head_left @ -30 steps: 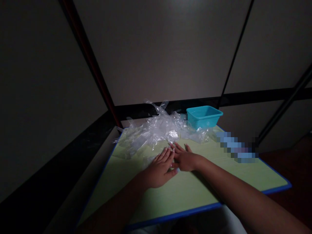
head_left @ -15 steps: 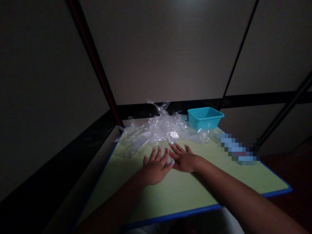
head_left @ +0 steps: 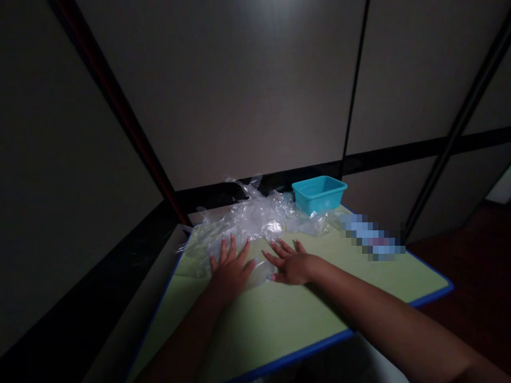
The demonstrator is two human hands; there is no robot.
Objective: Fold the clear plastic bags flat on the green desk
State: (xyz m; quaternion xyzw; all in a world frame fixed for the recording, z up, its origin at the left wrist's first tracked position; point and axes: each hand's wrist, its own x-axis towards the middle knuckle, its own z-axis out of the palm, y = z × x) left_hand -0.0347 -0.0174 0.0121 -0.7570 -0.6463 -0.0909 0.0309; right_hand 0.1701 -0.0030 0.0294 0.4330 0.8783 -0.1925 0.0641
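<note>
My left hand [head_left: 229,271] lies palm down with its fingers spread, the fingertips near the front of a heap of clear plastic bags [head_left: 255,213]. My right hand [head_left: 293,266] is also palm down and spread, a little to the right. Between the two hands a flat piece of clear plastic [head_left: 261,272] shows on the table, partly covered by them. Both hands appear to press on it. The heap of bags is crumpled and shiny, and it spreads across the back of the table.
The light green table [head_left: 303,314] has a blue edge. A turquoise plastic basin [head_left: 319,196] stands at the back right, beside the bags. A blurred-out bluish item [head_left: 371,236] lies near the right edge. Dark-trimmed panels [head_left: 247,96] rise behind the table.
My left hand has moved left, away from my right hand, so more of the flat plastic between them shows. The camera view has turned slightly to the right.
</note>
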